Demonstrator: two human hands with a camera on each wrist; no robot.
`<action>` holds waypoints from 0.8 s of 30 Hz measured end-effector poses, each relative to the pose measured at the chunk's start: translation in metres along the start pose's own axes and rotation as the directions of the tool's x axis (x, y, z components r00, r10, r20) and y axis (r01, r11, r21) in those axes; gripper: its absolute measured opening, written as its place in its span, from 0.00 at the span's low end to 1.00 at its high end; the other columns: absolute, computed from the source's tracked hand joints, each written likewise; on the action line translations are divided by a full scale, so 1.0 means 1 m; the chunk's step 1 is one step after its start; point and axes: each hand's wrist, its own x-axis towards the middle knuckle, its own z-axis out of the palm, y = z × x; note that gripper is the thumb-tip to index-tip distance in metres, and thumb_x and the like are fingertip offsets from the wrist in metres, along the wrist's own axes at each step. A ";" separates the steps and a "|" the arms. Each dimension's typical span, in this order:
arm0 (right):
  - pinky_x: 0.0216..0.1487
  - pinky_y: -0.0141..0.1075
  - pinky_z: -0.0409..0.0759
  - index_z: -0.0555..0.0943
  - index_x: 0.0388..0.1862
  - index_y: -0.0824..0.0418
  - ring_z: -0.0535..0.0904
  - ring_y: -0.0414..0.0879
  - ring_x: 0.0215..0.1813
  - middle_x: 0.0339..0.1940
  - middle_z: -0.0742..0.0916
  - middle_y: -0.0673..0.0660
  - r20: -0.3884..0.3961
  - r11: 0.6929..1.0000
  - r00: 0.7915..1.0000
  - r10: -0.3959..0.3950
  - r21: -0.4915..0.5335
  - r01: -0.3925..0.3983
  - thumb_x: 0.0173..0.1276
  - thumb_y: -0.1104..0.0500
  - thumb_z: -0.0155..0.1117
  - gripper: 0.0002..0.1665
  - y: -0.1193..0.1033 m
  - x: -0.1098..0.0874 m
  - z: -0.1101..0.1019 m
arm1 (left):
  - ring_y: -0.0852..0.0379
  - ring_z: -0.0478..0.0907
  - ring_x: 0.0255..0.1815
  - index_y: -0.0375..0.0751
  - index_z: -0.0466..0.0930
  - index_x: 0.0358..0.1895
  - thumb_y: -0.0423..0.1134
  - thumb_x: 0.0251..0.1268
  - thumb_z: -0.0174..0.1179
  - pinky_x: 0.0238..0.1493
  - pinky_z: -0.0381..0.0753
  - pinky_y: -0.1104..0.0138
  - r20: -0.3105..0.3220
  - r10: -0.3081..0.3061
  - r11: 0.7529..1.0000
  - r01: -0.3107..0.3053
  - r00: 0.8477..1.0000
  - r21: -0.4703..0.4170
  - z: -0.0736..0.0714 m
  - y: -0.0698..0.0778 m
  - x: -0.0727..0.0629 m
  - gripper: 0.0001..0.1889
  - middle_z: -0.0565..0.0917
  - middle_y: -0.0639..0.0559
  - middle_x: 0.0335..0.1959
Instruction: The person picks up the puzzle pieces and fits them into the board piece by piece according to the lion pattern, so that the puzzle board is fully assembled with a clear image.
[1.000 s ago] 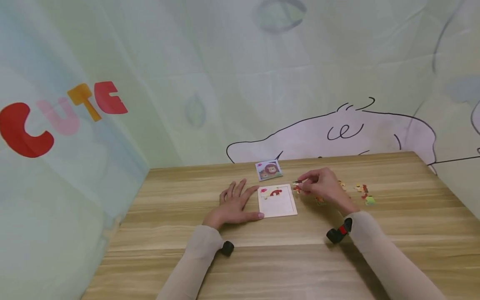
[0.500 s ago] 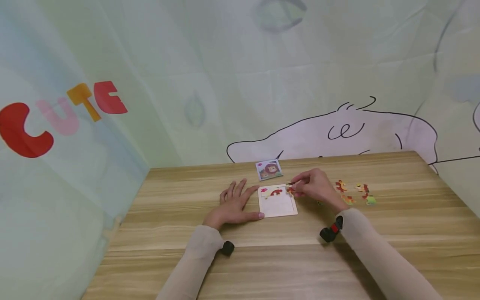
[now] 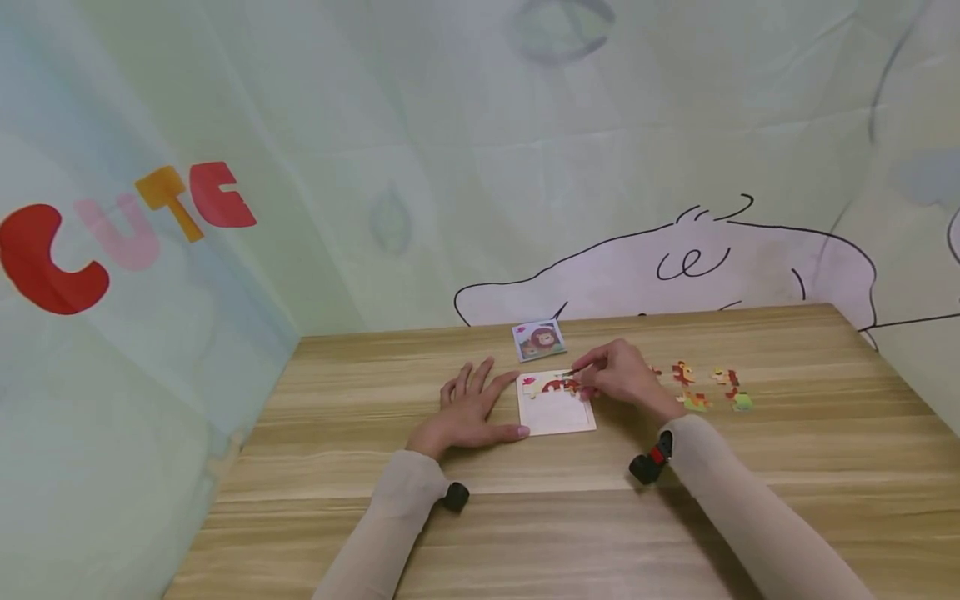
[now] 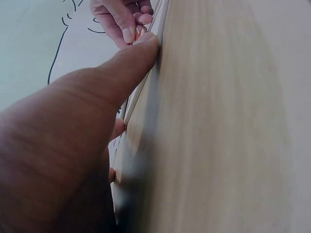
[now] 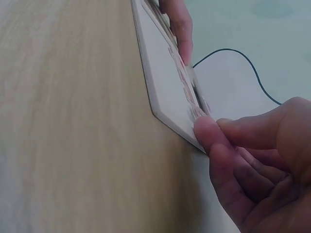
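A square white puzzle board (image 3: 555, 418) lies flat on the wooden table, with several coloured pieces along its far side. My left hand (image 3: 468, 414) is spread beside it, thumb and index fingertip against its left edge. At the board's far right corner, my right hand (image 3: 621, 375) pinches a red and brown puzzle piece (image 3: 572, 386) between thumb and fingers, beside the fitted pieces. In the right wrist view those fingertips (image 5: 206, 131) sit right at the board's edge and hide most of the piece. The left wrist view shows my left thumb (image 4: 133, 60) against the board.
Behind the board lies a small card with a lion picture (image 3: 538, 340). To the right are several loose puzzle pieces, among them a red and yellow piece (image 3: 683, 372) and a green piece (image 3: 741, 402). A printed curtain (image 3: 375, 167) hangs beyond the table's far edge.
My right hand has carried the puzzle piece leftward from beside the board onto its far right corner, up to the fitted pieces. My left hand has stayed in place.
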 end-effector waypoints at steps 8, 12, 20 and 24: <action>0.32 0.31 0.83 0.90 0.53 0.66 0.86 0.42 0.28 0.34 0.93 0.59 0.008 0.999 1.000 0.006 -0.049 -0.005 0.75 0.62 0.71 0.12 -0.004 0.001 0.004 | 0.33 0.25 0.92 0.73 0.47 0.88 0.76 0.65 0.61 0.85 0.31 0.33 0.015 -0.008 1.000 0.008 1.000 0.005 0.002 -0.001 0.002 0.52 0.33 0.49 0.93; 0.31 0.31 0.81 0.91 0.52 0.65 0.86 0.42 0.27 0.33 0.93 0.58 0.015 0.995 1.000 0.017 -0.103 -0.016 0.75 0.61 0.72 0.12 -0.011 0.002 0.004 | 0.34 0.25 0.92 0.72 0.47 0.88 0.76 0.65 0.61 0.85 0.31 0.33 0.016 -0.007 1.000 0.007 1.000 0.008 0.002 -0.002 0.002 0.52 0.33 0.49 0.93; 0.29 0.31 0.74 0.92 0.48 0.63 0.81 0.43 0.25 0.25 0.90 0.55 0.023 0.969 1.000 0.005 -0.246 0.001 0.73 0.60 0.73 0.10 -0.025 0.003 0.003 | 0.32 0.26 0.91 0.70 0.50 0.88 0.80 0.62 0.60 0.84 0.31 0.30 -0.016 0.022 1.000 -0.023 1.000 -0.009 0.001 -0.001 -0.001 0.53 0.36 0.45 0.93; 0.26 0.30 0.72 0.92 0.44 0.64 0.78 0.41 0.22 0.20 0.87 0.53 0.000 0.957 1.000 -0.022 -0.289 0.021 0.71 0.60 0.75 0.08 -0.027 0.004 0.005 | 0.33 0.24 0.92 0.71 0.48 0.88 0.78 0.64 0.60 0.85 0.29 0.32 0.003 0.003 1.000 -0.003 1.000 -0.003 0.000 0.000 -0.001 0.52 0.33 0.48 0.93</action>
